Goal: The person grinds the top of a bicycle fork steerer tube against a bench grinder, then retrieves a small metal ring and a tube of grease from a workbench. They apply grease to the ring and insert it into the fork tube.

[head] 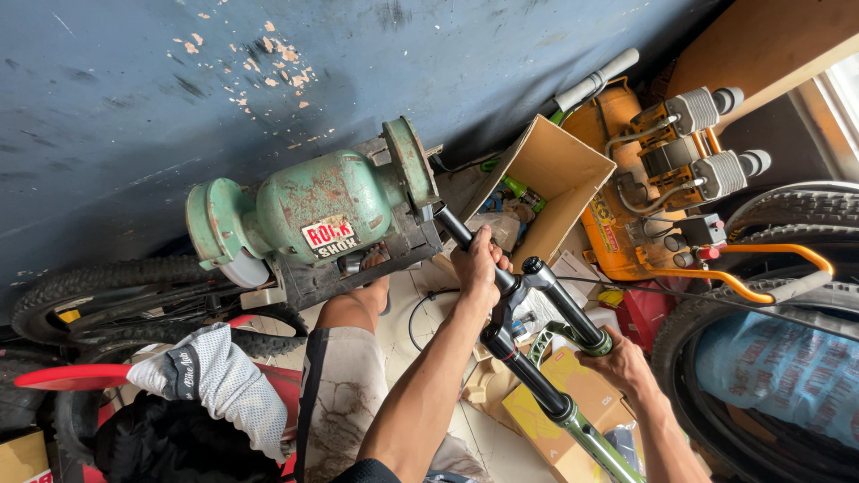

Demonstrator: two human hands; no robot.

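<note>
At the far left of the frame a knobby tyre (80, 291) lies against the blue wall (134, 98), with a white and grey glove (219, 376) resting on dark gear below it. Right of that, in the upper middle, stands a worn green bench grinder (313, 210), its right-hand wheel guard (407, 165) close to the steerer end of a bicycle suspension fork (528, 344). The fork runs diagonally from the centre toward the bottom right, black upper tubes giving way to green lower legs. The left hand (476, 266) is wrapped around the fork's black steerer tube just beside the grinder, fingers closed tight on it. Further right and lower, the right hand (617, 365) clasps one green fork leg from beneath, fingers curled round it. An open cardboard box (550, 183) sits behind the hands, and an orange air compressor (644, 192) fills the upper right.
</note>
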